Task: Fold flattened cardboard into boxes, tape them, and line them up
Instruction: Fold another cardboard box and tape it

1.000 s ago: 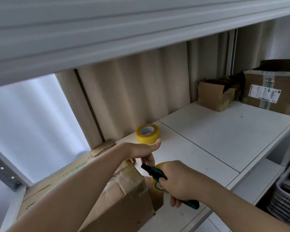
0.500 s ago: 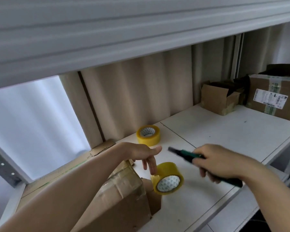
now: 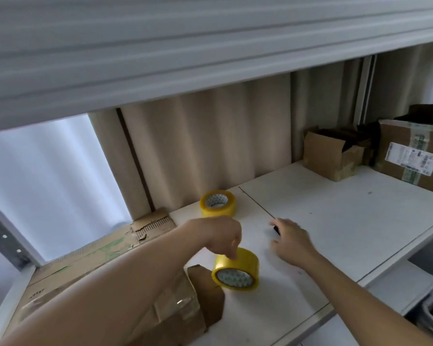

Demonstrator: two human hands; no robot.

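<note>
Taping step, by the look of it. Left hand hangs over the near tape roll, fingertips touching its top edge; fingers curled, but can't tell if it really grips the roll or just steadies it. The roll stands on edge on the white shelf, just beside the taped box under the forearm. Right hand lies palm down on the shelf, fingers loosely bent over a dark tool; grip unclear, prob. setting it down. Second roll sits flat further back, apart. Next, I'd guess: lift the near roll, find the tape end. Tool mostly hidden under the hand, hands blurred; box cut off at frame bottom. Two more boxes far right, in a row or not, unclear.
</note>
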